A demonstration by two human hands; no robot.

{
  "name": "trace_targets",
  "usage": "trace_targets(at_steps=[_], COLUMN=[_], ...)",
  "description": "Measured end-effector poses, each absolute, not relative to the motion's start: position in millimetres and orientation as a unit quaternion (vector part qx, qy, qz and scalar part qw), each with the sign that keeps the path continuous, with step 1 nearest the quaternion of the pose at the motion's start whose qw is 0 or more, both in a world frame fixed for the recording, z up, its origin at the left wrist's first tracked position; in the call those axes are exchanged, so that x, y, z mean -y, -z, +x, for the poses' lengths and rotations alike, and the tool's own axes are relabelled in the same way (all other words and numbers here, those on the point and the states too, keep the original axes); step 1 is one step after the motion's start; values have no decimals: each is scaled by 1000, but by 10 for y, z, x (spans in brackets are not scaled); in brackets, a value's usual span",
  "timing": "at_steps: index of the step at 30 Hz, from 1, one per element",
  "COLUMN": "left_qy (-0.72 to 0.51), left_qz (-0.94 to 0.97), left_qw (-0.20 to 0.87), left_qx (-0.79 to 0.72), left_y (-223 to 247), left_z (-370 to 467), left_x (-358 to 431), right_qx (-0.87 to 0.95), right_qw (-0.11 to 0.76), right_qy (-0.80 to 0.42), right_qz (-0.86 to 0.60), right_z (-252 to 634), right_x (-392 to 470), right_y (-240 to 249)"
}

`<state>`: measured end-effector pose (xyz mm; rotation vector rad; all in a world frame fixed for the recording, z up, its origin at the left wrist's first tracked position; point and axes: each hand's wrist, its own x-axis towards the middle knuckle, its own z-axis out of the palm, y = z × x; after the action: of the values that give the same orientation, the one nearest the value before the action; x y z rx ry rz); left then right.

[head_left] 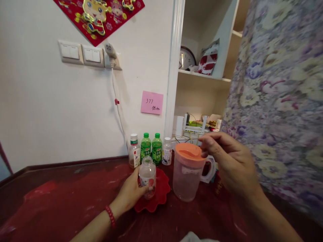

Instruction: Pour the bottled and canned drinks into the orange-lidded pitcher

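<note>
My left hand (136, 190) is wrapped round a clear bottle (148, 174) with a printed label and an uncapped mouth. The bottle stands upright over a red scalloped plate (163, 188). To its right is a translucent pitcher (186, 183) with an orange lid (188, 151) on it and a handle on its right side. My right hand (230, 161) hovers by the lid's right edge, thumb and fingers closed together. Whatever is between those fingertips, if anything, is too small or hidden to make out.
Behind the plate, along the wall, stand two green bottles (156, 149), a white-capped bottle (134, 151) and a smaller white-capped bottle (167, 152). A floral curtain (282, 87) hangs at the right. A white router (195, 127) sits on the shelf. Pale cloth (195, 238) shows at the bottom edge.
</note>
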<state>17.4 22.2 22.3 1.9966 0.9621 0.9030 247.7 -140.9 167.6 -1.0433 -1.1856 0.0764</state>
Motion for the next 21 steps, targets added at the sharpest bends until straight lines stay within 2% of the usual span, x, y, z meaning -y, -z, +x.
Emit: trace_targets(at_steps=[5, 9, 17, 21], left_qy=[-341, -319, -325, -337], left_qz=[781, 785, 794, 791], left_qw=[340, 325, 323, 332], left_qx=[-398, -419, -399, -388], left_y=[-207, -195, -173, -185], left_z=[168, 153, 148, 150], left_x=[-272, -322, -315, -286], right_qx=[423, 395, 334, 299], right_qw=[694, 666, 718, 757], right_qy=[23, -11, -167, -190], right_qz=[-583, -632, -587, -549], right_z=[3175, 3411, 3300, 3173], right_x=[1267, 1159, 1047, 1018], right_y=[-1176, -755, -234, -73])
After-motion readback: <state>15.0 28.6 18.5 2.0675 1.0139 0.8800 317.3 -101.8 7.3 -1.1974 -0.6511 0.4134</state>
